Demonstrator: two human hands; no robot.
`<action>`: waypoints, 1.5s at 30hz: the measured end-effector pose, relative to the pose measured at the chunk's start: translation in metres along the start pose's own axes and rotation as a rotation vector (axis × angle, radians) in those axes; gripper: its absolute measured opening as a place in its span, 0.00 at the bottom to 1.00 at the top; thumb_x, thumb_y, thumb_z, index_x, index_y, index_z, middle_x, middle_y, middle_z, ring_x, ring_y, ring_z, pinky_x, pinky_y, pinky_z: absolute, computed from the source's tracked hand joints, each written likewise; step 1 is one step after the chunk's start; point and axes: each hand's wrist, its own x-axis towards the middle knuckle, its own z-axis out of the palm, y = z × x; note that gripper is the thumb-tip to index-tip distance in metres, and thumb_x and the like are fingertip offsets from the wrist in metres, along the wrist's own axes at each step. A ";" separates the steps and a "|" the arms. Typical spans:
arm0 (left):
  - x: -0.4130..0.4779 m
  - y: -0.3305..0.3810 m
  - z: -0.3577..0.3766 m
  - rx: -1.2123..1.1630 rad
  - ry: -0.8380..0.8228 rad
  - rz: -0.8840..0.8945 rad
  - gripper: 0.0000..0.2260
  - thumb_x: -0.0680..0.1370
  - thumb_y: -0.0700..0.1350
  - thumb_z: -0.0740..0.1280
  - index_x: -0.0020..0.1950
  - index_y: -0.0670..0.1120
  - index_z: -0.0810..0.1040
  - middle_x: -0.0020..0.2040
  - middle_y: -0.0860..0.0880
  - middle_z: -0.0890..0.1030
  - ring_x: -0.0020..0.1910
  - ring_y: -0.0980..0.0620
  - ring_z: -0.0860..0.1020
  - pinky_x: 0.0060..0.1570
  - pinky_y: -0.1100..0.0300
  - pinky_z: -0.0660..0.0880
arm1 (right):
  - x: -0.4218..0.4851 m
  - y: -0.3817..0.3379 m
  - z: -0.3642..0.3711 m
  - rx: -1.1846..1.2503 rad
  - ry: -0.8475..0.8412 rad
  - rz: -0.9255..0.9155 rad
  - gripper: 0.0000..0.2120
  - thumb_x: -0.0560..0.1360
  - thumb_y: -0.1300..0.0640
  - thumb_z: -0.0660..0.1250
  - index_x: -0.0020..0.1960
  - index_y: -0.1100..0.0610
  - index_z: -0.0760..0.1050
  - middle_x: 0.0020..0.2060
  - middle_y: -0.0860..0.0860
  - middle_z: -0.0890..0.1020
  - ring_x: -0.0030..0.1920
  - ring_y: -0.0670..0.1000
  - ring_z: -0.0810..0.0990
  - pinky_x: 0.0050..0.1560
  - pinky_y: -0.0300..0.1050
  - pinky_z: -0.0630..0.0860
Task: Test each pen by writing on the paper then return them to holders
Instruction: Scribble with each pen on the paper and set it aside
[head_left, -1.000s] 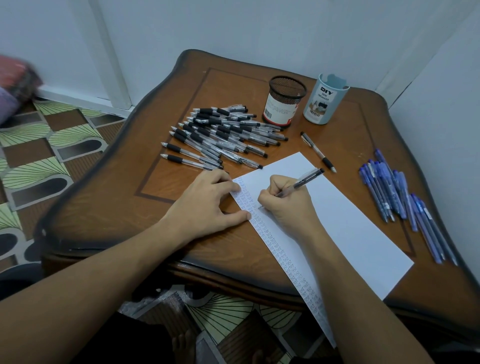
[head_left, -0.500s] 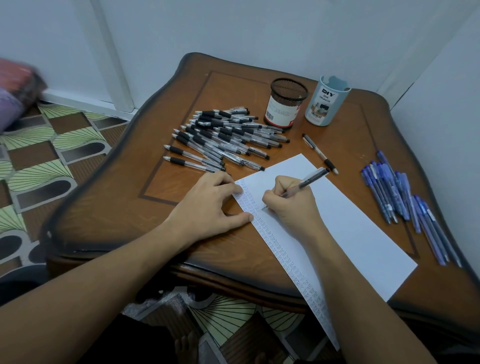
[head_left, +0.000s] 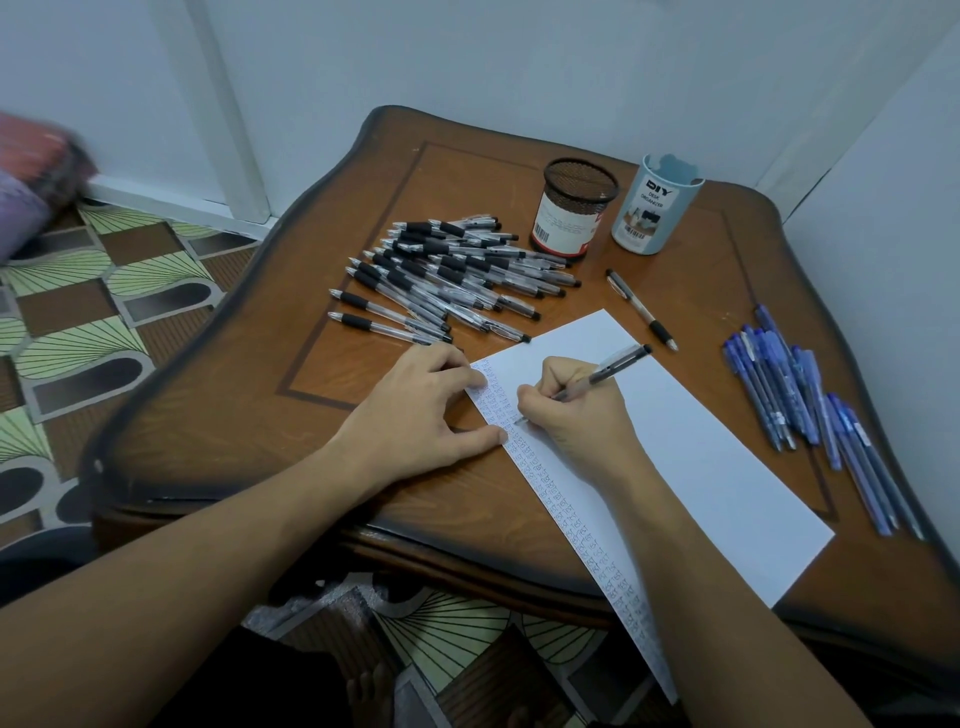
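A white sheet of paper (head_left: 691, 447) lies slantwise on the wooden table (head_left: 249, 405), with a column of small written marks along its left edge. My right hand (head_left: 576, 410) grips a black pen (head_left: 605, 371) whose tip touches the paper beside those marks. My left hand (head_left: 421, 410) rests flat on the table, fingertips pressing the paper's left edge. A pile of several black pens (head_left: 447, 275) lies behind my left hand. A black mesh holder (head_left: 571, 208) and a light blue holder (head_left: 652, 208) stand at the back.
One loose black pen (head_left: 641, 309) lies between the holders and the paper. Several blue pens (head_left: 800, 400) are spread along the table's right side near the wall. Patterned floor shows to the left and below the table's front edge.
The view has shifted slightly. My right hand with the pen has crept a little down the paper's left edge; my left hand stays pressing the paper.
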 end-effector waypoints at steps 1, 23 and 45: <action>0.000 0.000 0.000 0.001 -0.003 -0.001 0.32 0.68 0.71 0.63 0.60 0.49 0.81 0.56 0.54 0.76 0.58 0.55 0.71 0.59 0.59 0.70 | 0.000 -0.001 0.000 -0.006 -0.001 -0.002 0.18 0.72 0.66 0.70 0.32 0.68 0.63 0.27 0.61 0.66 0.30 0.48 0.65 0.32 0.40 0.63; 0.000 0.003 -0.003 0.003 -0.028 -0.022 0.32 0.68 0.71 0.63 0.61 0.49 0.81 0.57 0.53 0.75 0.59 0.55 0.71 0.59 0.61 0.67 | 0.002 0.002 0.000 -0.040 0.013 0.004 0.17 0.73 0.65 0.70 0.33 0.68 0.64 0.29 0.63 0.66 0.30 0.47 0.65 0.34 0.44 0.64; -0.004 0.009 -0.010 -0.001 -0.064 -0.054 0.34 0.68 0.72 0.59 0.60 0.48 0.81 0.57 0.54 0.75 0.60 0.55 0.70 0.59 0.64 0.66 | 0.028 -0.027 -0.053 0.469 0.076 0.449 0.17 0.85 0.46 0.53 0.61 0.52 0.76 0.23 0.51 0.68 0.21 0.46 0.61 0.23 0.40 0.56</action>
